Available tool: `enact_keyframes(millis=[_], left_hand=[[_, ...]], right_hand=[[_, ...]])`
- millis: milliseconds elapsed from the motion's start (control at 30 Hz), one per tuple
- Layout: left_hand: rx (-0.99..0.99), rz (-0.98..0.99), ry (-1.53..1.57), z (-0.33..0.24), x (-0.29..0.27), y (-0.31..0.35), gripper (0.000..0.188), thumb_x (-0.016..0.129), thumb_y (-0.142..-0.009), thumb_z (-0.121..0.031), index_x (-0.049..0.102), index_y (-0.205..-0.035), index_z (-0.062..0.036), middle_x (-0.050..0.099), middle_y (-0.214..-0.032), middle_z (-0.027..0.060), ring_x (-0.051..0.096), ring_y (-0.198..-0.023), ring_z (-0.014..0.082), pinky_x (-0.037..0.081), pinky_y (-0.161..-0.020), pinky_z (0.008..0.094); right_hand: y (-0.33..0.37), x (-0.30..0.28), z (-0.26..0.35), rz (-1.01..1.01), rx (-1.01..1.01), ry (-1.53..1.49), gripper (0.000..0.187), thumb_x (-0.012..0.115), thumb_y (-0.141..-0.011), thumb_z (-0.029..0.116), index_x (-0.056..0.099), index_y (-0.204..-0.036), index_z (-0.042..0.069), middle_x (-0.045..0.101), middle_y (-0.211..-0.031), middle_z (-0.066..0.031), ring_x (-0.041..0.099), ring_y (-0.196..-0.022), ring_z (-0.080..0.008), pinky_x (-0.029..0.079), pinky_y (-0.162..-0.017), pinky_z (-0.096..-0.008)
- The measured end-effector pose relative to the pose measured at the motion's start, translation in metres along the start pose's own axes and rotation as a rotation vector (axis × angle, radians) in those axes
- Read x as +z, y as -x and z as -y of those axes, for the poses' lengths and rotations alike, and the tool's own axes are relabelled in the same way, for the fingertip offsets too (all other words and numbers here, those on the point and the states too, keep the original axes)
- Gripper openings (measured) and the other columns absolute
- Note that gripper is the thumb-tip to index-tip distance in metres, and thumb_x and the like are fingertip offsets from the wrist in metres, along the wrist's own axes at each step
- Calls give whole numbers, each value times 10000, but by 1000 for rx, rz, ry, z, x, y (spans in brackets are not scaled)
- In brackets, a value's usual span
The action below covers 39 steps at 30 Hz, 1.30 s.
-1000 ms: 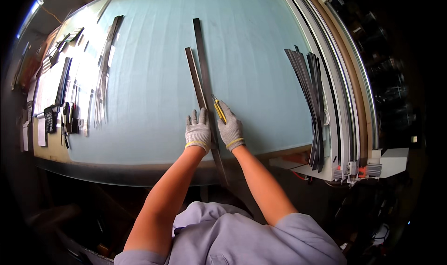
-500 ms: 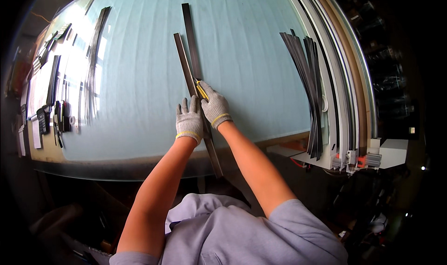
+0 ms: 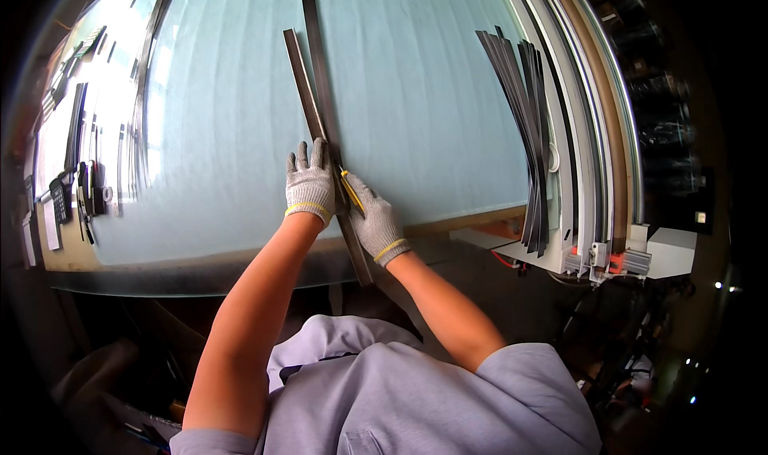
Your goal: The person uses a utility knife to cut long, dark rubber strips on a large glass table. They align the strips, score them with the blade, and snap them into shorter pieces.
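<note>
Left hand [image 3: 310, 185] is laid open, fingers extended, on the shorter dark strip [image 3: 300, 75], beside which a longer dark strip [image 3: 315, 55] is set at a narrow angle. By the right hand [image 3: 376, 223] a yellow knife [image 3: 352, 195] is gripped, its tip held near the longer strip's right edge. Both strips are supported on a pale table [image 3: 432, 119]; a dark strip bundle [image 3: 524, 135] is seen at its right.

Right hand [image 3: 376, 220] and yellow knife [image 3: 352, 193] now farther down the dark strip [image 3: 319, 75].
</note>
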<state>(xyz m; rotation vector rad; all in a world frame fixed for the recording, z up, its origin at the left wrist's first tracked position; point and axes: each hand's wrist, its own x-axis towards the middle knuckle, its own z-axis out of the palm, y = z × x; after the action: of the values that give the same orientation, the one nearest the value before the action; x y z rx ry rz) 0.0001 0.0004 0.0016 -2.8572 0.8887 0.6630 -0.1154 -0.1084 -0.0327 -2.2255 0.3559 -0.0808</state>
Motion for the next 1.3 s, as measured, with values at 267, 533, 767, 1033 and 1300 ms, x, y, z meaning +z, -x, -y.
enact_keyframes(millis=[267, 533, 767, 1033, 1300], left_hand=[[27, -22, -1, 5, 13, -4, 1228, 868, -659, -532, 250, -1576, 1, 164, -1672, 142, 171, -1529, 415, 185, -1236, 526], [20, 53, 73, 5, -5, -3, 1264, 892, -632, -505, 232, -1572, 23, 130, -1680, 150, 185, -1530, 391, 190, -1236, 523], [24, -23, -25, 10, 23, -9, 1295, 896, -619, -528, 213, -1585, -1, 115, -1683, 151, 191, -1529, 391, 199, -1232, 526], [22, -19, 60, 7, 17, -9, 1299, 927, -577, -478, 227, -1589, -60, 164, -1670, 148, 217, -1517, 399, 206, -1228, 533], [35, -6, 86, 6, 1, -1, 1149, 888, -661, -424, 303, -1559, -9, 203, -1656, 177, 243, -1513, 393, 209, -1228, 533]], right_hand=[[82, -30, 10, 165, 158, 113, 664, 638, -857, 44, 458, -1481, 179, 646, -1183, -223, 637, -1025, -455, 548, -857, -494], [107, -70, 33, 388, 280, 247, 677, 638, -845, 46, 473, -1475, 233, 652, -1129, -227, 649, -972, -459, 552, -835, -510], [-4, -59, 30, -9, 54, 48, 597, 630, -829, -7, 548, -1407, 119, 656, -1224, -235, 636, -1078, -440, 543, -900, -472], [-117, 6, 5, -88, -31, 64, 631, 625, -858, 62, 504, -1453, 235, 682, -1079, -220, 663, -985, -418, 548, -873, -503], [-119, 6, 19, -13, 39, 59, 602, 634, -828, 29, 550, -1408, 163, 669, -1213, -207, 640, -1092, -419, 536, -955, -471]])
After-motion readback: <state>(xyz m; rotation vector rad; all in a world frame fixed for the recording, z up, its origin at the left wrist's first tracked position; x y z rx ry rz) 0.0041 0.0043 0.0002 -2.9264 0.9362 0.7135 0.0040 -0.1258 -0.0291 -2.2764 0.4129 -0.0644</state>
